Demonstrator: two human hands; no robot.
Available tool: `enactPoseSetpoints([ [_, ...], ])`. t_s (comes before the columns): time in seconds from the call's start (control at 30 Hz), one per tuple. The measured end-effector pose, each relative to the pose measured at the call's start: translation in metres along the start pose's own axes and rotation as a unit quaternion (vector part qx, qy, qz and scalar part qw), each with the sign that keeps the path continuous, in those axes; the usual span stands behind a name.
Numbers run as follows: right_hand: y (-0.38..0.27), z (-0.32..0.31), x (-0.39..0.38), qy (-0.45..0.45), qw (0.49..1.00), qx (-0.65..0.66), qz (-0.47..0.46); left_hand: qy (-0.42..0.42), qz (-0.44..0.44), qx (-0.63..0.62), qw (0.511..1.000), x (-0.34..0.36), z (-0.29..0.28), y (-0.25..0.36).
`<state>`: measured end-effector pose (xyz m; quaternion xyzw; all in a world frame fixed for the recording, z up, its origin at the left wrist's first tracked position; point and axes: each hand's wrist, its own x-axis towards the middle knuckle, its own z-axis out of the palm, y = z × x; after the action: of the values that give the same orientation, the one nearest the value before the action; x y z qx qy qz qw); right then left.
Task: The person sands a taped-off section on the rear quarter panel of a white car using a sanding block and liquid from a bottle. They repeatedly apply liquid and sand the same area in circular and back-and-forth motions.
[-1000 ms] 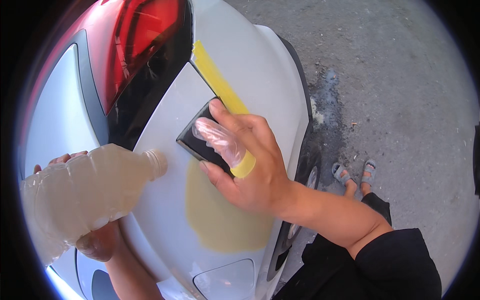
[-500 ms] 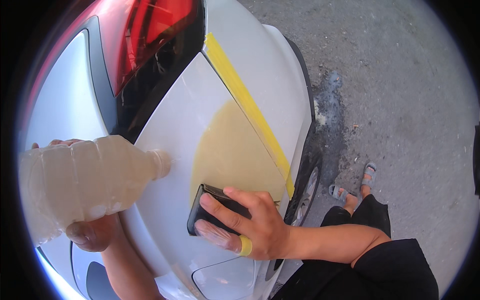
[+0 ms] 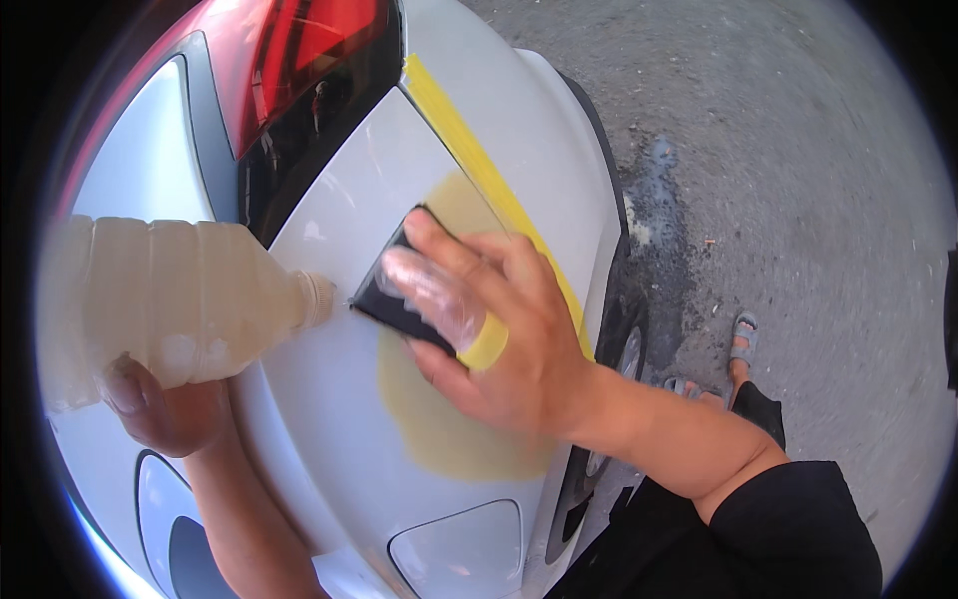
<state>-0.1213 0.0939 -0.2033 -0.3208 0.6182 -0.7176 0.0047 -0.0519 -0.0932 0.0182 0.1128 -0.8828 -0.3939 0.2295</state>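
**Black block [image 3: 392, 305] moved toward far end of tan patch [image 3: 464, 434] since last frame**

Right grip [image 3: 524, 329] closed around block on white car panel [image 3: 364, 190], left of yellow tape [image 3: 479, 165]. Left grip [image 3: 172, 407] clasping cloudy bottle [image 3: 185, 290], neck pointing right.

Rough grey pavement [image 3: 818, 200] lies in daylight, a dark, wet-looking stain [image 3: 667, 255] spreading along its left edge.
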Motion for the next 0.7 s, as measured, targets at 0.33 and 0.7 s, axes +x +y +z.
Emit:
enactPoseSetpoints([
  [0.33, -0.017, 0.001, -0.035, 0.009, 0.999, -0.004, -0.036, -0.022, 0.032, 0.012, 0.999, 0.008, 0.013, -0.005],
  [0.7, -0.035, 0.007, -0.055, -0.016, 0.997, -0.02, -0.08, 0.008, 0.048, 0.073, 0.996, 0.008, 0.013, 0.003],
])
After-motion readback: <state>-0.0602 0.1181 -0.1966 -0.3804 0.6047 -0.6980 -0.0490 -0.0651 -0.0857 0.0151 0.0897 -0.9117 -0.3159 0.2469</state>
